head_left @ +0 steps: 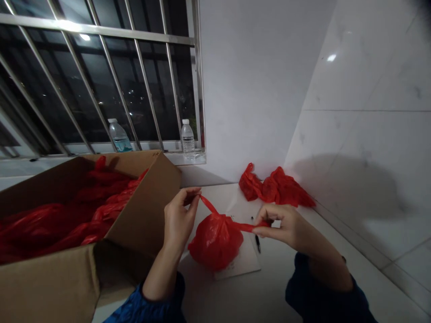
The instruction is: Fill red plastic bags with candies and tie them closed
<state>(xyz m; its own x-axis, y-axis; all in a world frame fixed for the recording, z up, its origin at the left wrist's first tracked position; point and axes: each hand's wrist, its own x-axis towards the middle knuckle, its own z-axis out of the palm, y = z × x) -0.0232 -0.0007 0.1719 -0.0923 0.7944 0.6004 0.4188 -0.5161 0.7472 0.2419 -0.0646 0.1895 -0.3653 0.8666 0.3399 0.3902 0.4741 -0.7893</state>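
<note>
We see the left hand (180, 213) with thumb and fingers closed together on 1 twisted end of the red bag (215, 244), and the right hand (283, 226) pinching the other end. Both ends are drawn taut, and the bag's rounded body lies between the 2 hands and nearer us than both grips, its gathered neck turned up. It sits over the left part of the paper (240, 264), well in from the table (269, 287)'s back edge; we cannot tell if it bears its full weight there. Just past the paper's right edge lies the pen (257, 243). We find crumpled plastic (278, 188) by the table's far right corner, beyond the right hand. To the left stands the box (141, 211), with red bundles (111, 202) inside.
</note>
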